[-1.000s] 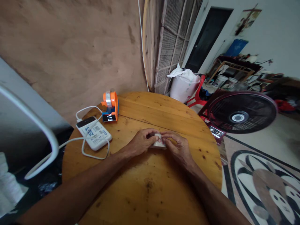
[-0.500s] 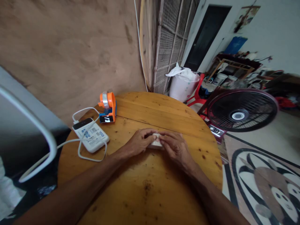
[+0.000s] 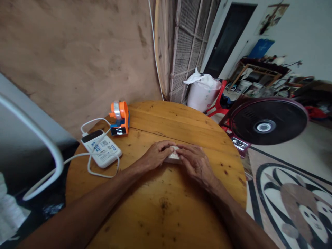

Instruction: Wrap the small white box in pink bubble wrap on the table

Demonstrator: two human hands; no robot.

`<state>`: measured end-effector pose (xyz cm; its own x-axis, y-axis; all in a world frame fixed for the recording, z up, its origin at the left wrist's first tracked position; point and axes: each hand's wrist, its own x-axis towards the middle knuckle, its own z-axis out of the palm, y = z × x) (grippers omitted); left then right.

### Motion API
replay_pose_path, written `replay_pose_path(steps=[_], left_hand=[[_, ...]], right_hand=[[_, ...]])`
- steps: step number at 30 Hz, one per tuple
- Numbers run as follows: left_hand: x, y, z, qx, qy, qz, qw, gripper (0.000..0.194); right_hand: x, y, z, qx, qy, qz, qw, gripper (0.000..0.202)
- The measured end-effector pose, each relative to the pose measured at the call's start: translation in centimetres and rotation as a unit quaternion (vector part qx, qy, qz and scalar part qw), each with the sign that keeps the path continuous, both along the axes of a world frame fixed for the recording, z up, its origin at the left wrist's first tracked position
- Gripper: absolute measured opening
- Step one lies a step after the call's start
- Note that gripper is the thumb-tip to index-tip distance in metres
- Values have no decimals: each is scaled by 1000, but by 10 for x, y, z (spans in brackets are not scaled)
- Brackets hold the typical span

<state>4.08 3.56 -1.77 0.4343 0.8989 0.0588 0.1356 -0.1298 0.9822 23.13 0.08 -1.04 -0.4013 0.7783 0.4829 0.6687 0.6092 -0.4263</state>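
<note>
- Left hand (image 3: 156, 155) and right hand (image 3: 197, 162) close on opposite ends of a small, white, rectangular block (image 3: 173, 157), material unclear.
- It sits on a round, yellow-brown wooden table (image 3: 160, 207), between the hands.
- Farther left: a white, rounded plastic device (image 3: 105, 147) with a white cable (image 3: 98, 119), near an orange-and-blue plastic tape dispenser (image 3: 126, 118).

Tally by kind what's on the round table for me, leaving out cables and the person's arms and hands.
Tape dispenser: 1
White power bank: 1
Small white block, partly covered: 1
Total: 3
</note>
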Motion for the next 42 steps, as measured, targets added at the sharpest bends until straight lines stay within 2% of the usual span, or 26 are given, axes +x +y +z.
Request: replay_pose_path(steps=[4, 7, 11, 15, 20, 26, 31, 34, 37, 42], left_hand=[[-1, 1, -2, 18, 17, 17, 1000, 34], [-1, 2, -5, 13, 17, 27, 999, 35], [0, 2, -8, -2, 10, 37, 999, 38], [0, 1, -9, 1, 5, 27, 1000, 36], [1, 2, -8, 15, 11, 21, 1000, 33], [0, 3, -12, 48, 9, 34, 998, 33], [-9, 4, -5, -34, -60, 36, 997, 46], [-18, 1, 2, -71, -61, -13, 996, 66], [-21, -2, 4, -41, -26, -55, 997, 76], [-13, -4, -4, 23, 0, -28, 999, 71]], right_hand=[[6, -2, 6, -69, 69, -36, 995, 30], [13, -1, 10, -137, 92, -69, 984, 41], [17, 0, 7, -186, 68, -48, 979, 57], [13, 1, -5, -163, 36, -23, 986, 66], [11, 5, -18, -114, 29, -50, 992, 59], [9, 6, -13, -131, 36, -58, 989, 55], [10, 3, -4, -174, 49, -38, 983, 73], [13, 4, -4, -183, 44, -40, 981, 78], [13, 4, -8, -175, 29, -26, 984, 79], [11, 6, -15, -115, 14, -28, 993, 73]])
